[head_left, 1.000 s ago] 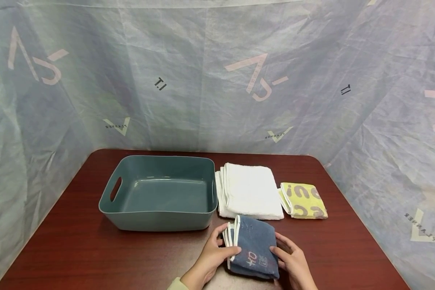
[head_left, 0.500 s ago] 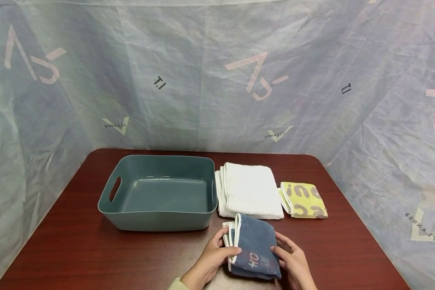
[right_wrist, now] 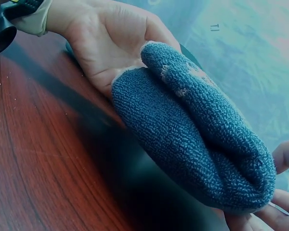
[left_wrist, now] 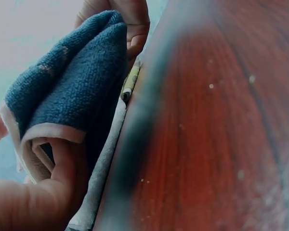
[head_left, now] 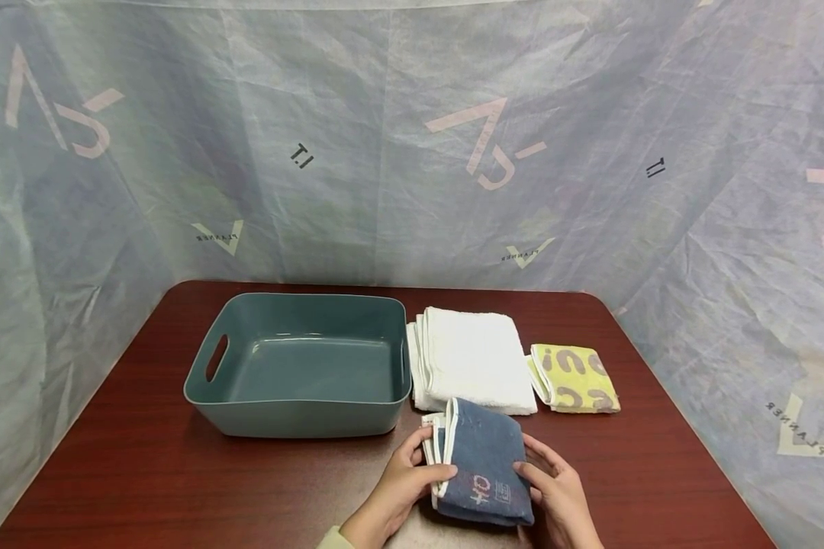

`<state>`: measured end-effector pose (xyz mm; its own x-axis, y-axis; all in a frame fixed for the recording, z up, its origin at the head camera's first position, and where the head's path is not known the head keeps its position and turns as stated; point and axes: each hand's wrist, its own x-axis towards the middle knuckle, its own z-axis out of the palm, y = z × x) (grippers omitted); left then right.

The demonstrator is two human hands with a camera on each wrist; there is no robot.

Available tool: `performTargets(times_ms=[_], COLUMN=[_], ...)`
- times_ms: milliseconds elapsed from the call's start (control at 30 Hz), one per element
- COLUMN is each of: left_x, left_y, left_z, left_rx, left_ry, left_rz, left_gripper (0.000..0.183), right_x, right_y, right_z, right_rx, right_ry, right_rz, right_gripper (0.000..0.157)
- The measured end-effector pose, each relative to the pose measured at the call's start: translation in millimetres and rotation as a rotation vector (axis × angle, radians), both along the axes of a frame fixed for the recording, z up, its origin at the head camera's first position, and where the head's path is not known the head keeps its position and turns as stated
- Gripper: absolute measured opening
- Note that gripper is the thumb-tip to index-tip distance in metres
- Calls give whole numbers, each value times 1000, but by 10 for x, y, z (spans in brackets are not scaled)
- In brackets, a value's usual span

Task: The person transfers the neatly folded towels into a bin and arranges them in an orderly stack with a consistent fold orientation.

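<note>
A folded dark blue towel [head_left: 484, 457] with white edging is held up off the table near its front, in front of the white towel. My left hand [head_left: 403, 486] grips its left, edged side, thumb on the front face and fingers behind and in the folds. The right side is pinched by my right hand [head_left: 556, 492], thumb in front, fingers behind. In the left wrist view, fingers reach inside the layers of the blue towel [left_wrist: 77, 82]. From the right wrist view, the folded end of the blue towel [right_wrist: 183, 134] shows two thick layers.
A grey-green plastic basin [head_left: 309, 419] with handle holes stands at the left, nothing in it. Beside it lies a folded white towel [head_left: 477, 358], then a small yellow patterned towel [head_left: 580, 379] farther right. The red-brown table [head_left: 178, 488] ends at a grey fabric backdrop [head_left: 343, 152].
The blue towel has risen slightly and tilted a little more upright, its top edge now overlapping the white towel more. Both hands keep their hold; the other things have stayed put.
</note>
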<state>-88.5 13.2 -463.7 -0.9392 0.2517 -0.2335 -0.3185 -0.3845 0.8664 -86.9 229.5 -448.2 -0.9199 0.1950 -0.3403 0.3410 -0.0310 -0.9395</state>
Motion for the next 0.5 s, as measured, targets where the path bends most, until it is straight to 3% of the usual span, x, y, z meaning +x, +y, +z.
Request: performTargets(times_ms=[500], left_x=[22], left_y=[-7], left_z=[95], left_rx=[44], left_ry=[46], left_rz=[13], left_gripper=[72], right_x=[20], right_y=[-4], right_z=[126], right_rx=[38], right_ry=[29], right_rz=[15], right_gripper=[60])
